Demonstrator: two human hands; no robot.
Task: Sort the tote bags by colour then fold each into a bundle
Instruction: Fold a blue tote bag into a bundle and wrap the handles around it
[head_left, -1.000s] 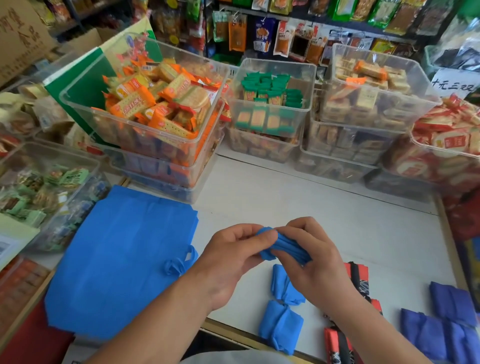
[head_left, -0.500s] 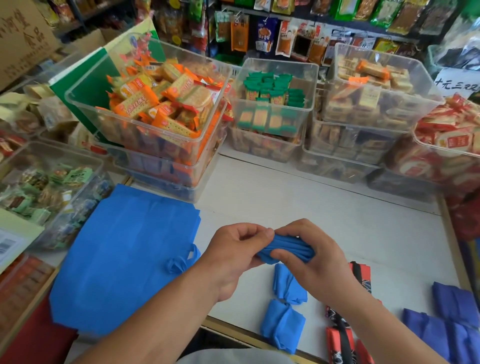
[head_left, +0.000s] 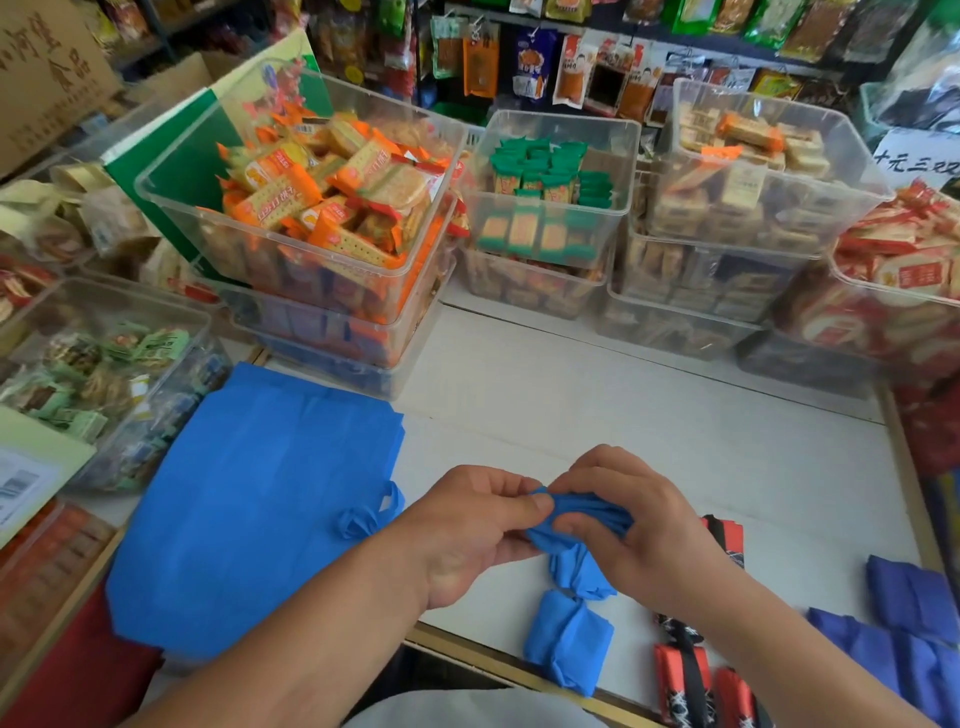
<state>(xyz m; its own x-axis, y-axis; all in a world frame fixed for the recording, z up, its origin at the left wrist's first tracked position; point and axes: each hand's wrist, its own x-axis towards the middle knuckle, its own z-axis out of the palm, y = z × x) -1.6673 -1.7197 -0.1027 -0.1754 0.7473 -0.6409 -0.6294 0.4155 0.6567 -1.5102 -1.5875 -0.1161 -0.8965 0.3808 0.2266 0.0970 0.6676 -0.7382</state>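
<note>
At the lower centre of the frame, the left hand (head_left: 467, 535) and the right hand (head_left: 649, 535) meet just above the white table (head_left: 623, 415). Both are clamped on one rolled blue bag (head_left: 592, 512). The left thumb and fingers pinch its left end, and the right fingers curl round its creased, soft fabric body. Directly below the hands, two finished blue bundles lie on the table. The nearer bundle (head_left: 566, 639) is a squat, pillow-shaped packet cinched across its middle, and the farther bundle (head_left: 582, 571) is partly hidden under the hands. At the lower left, a stack of flat blue bags (head_left: 249, 509) lies spread out. The stack is matte and smooth, with looped handles at its right edge. To the lower right of the hands lie narrow red-and-black bundles (head_left: 680, 680). At the lower right corner of the frame lie rumpled purple bundles (head_left: 909, 592). Across the upper half of the frame, clear rigid plastic bins (head_left: 311, 291) stand stacked along the far edge of the table. They hold glossy wrapped snack packets in orange, green and red.
</note>
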